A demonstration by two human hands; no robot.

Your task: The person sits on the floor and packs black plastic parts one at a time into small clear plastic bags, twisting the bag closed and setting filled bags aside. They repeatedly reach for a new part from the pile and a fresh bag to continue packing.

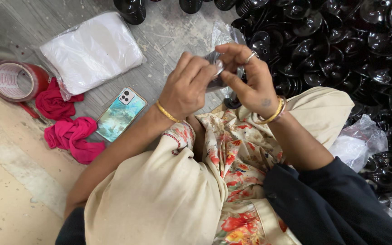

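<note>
My left hand [188, 85] and my right hand [250, 77] meet above my lap, both pinching a small clear plastic bag [225, 38] with a black round part [215, 84] inside it. The part is mostly hidden behind my fingers. Each wrist wears a gold bangle, and a ring sits on my right hand. My knees in beige cloth and a floral garment lie right below the hands.
A big heap of glossy black round parts [341, 45] fills the upper right. On the grey floor to the left lie a phone [121, 114], a white packet of bags [91, 52], a tape roll [17, 80] and pink cloth [71, 136]. A crumpled clear bag [361, 140] rests at right.
</note>
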